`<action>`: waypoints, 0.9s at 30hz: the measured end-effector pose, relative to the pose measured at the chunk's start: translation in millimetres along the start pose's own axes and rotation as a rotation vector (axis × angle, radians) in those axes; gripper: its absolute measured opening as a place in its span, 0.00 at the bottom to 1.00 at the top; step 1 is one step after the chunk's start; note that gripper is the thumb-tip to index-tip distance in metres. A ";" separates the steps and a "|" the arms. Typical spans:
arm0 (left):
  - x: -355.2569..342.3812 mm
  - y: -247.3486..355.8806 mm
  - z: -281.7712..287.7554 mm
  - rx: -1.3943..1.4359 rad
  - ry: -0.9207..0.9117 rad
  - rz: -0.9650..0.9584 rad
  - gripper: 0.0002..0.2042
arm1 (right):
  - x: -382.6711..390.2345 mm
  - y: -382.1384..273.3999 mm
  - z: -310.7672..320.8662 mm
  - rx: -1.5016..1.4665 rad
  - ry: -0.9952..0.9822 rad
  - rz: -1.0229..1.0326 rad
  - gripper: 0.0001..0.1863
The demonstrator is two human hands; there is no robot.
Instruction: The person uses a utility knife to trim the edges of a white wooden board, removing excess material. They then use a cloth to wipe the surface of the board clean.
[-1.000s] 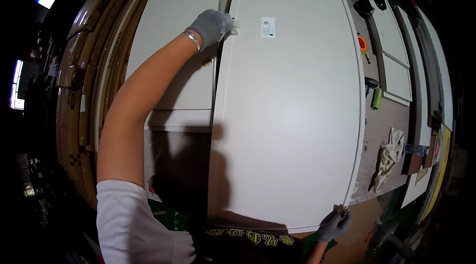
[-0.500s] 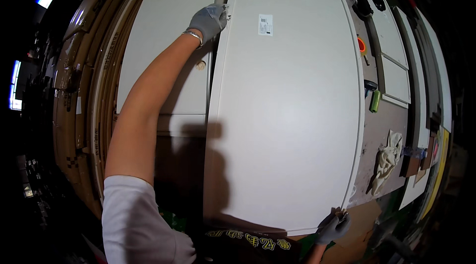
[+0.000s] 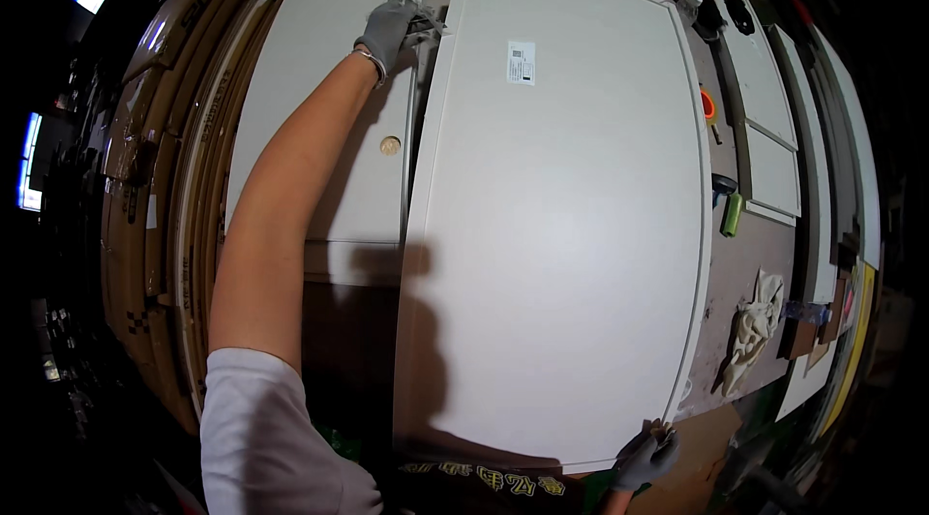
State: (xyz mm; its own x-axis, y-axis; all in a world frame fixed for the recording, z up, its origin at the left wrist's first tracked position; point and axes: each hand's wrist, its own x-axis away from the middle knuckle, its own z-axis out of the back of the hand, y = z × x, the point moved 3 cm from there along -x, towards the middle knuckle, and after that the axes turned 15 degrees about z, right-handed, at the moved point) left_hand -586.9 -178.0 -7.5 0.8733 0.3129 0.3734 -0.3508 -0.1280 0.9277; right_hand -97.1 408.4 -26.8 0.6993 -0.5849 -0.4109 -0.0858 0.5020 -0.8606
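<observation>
A large white panel (image 3: 571, 254) with a raised rim and a small printed label (image 3: 521, 63) lies in front of me. Near its far left edge is my left hand (image 3: 389, 29), in a grey glove with the fingers bent. Crumpled, pale, film-like material shows at these fingers; what exactly they grip is unclear. Down at the panel's near right corner, my right hand (image 3: 646, 457), also gloved in grey, has its fingers curled against the corner. The palm side of that hand is hidden.
Another white board (image 3: 334, 99) with a round hole lies left, beside stacked cardboard (image 3: 145, 196). On the bench to the right are an orange tape roll (image 3: 708, 106), a green-handled tool (image 3: 733, 215) and a cloth (image 3: 753, 331). A co-worker's dark-gloved hands (image 3: 726, 16) rest at far right.
My left hand has drawn slightly left, away from the panel's edge, and more crumpled material shows at its fingers. My right hand remains at the near corner. The view has shifted a little.
</observation>
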 end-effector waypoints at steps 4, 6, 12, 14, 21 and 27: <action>-16.2 1.1 -5.5 0.452 -0.211 0.100 0.10 | 9.2 24.9 22.7 -0.129 -0.087 -0.016 0.17; -48.2 6.8 -2.2 0.578 -0.172 0.125 0.09 | 10.9 20.1 22.8 -0.146 -0.099 -0.020 0.17; -60.2 2.9 -3.5 -0.750 0.360 -0.229 0.16 | 45.1 27.9 85.9 0.391 -0.068 -0.133 0.17; -58.0 -12.7 -5.3 -0.880 0.344 -0.330 0.34 | 82.1 43.5 124.7 0.825 -0.247 0.085 0.16; -9.2 2.8 -59.5 -1.247 0.259 -0.141 0.39 | 139.4 -73.9 -22.6 -0.096 -0.012 -0.659 0.23; -28.0 -5.4 -40.7 -1.316 0.093 -0.150 0.34 | 135.1 -60.1 -13.7 -0.423 -0.004 -0.913 0.15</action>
State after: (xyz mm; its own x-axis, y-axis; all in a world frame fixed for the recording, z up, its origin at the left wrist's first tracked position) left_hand -623.2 -147.8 -22.8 0.9241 0.3139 0.2180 -0.3637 0.8975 0.2493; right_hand -7.2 290.5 -34.7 0.6257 -0.6301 0.4599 0.2397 -0.4057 -0.8820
